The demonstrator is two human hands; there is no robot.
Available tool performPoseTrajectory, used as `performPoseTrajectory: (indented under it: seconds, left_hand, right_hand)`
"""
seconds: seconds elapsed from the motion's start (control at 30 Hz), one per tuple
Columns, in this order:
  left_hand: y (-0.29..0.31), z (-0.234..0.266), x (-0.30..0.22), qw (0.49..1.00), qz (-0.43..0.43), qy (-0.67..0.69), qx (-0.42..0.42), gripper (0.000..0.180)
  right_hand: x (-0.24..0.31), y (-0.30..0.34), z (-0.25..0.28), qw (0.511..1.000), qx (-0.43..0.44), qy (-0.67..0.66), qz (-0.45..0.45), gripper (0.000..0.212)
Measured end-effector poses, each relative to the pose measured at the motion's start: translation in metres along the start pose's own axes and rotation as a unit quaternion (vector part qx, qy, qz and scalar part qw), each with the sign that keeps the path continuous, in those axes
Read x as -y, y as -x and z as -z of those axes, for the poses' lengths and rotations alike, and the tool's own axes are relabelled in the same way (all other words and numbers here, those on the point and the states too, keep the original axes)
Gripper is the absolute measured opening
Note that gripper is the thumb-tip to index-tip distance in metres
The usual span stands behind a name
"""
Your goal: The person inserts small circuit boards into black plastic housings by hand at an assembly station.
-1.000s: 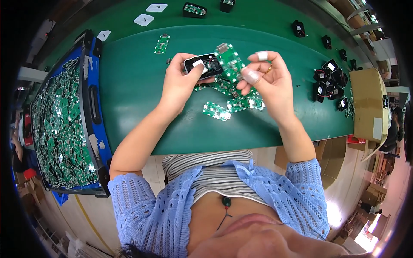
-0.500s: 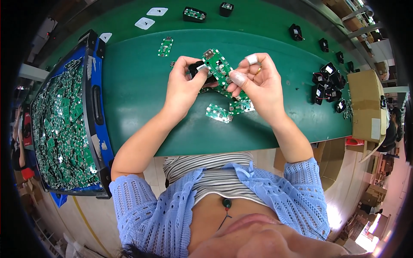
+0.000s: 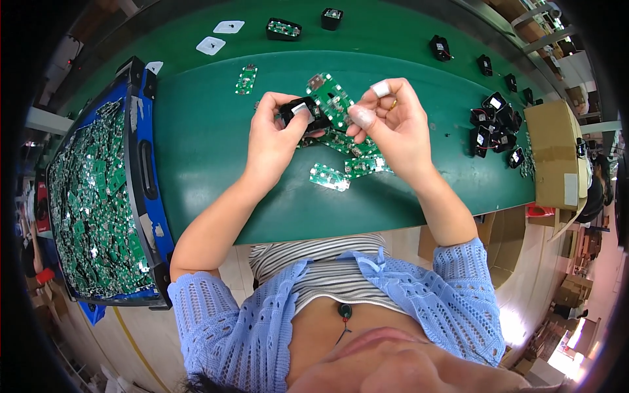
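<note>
Between thumb and fingers, my left hand [image 3: 275, 134] grips a black plastic housing [image 3: 316, 116] with a white patch on it. My right hand [image 3: 396, 124], its thumb and a finger wrapped in white tape, pinches a green circuit board [image 3: 331, 101] by its lower right end. The board is tilted, with a metal connector at its upper left end, and overlaps the housing's right side; whether they touch I cannot tell. Beneath my hands lie more boards on the green table: one nearest me [image 3: 329, 177], another [image 3: 367, 165] beside it, and some partly hidden behind the fingers.
At the left stands a blue crate [image 3: 149, 164] heaped with circuit boards. A single board [image 3: 246, 79] lies at the far left of the table [image 3: 216, 170]. Black housings [image 3: 496, 124] are piled at the right by a cardboard box [image 3: 557, 154]. Several more housings [image 3: 284, 29] stand along the back strip.
My left hand has shifted slightly left with the housing, showing more of it beside the circuit board. The right hand holds the board almost where it was. The view has tilted slightly.
</note>
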State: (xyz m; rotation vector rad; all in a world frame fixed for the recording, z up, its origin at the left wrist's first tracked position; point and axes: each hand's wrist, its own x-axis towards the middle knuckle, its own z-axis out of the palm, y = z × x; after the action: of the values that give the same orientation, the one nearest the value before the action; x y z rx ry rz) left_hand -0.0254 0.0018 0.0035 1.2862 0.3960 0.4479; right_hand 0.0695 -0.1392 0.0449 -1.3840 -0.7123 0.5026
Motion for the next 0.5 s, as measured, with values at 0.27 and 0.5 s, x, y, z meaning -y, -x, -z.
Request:
performPoseTrajectory:
  seconds: [0.27,0.5]
  left_hand:
    - [-0.0028,-0.0003,0.0004,1.0,-0.012,0.008,-0.005,0.015]
    - [-0.0012,0.0014,0.0013,1.0,-0.014,0.021,0.011,0.012]
  right_hand:
    - [0.0027,0.001,-0.0019,0.998,0.045,0.031,-0.012,0.021]
    - [0.0004,-0.0041,-0.0003,0.998,0.034,0.053,-0.009,0.022]
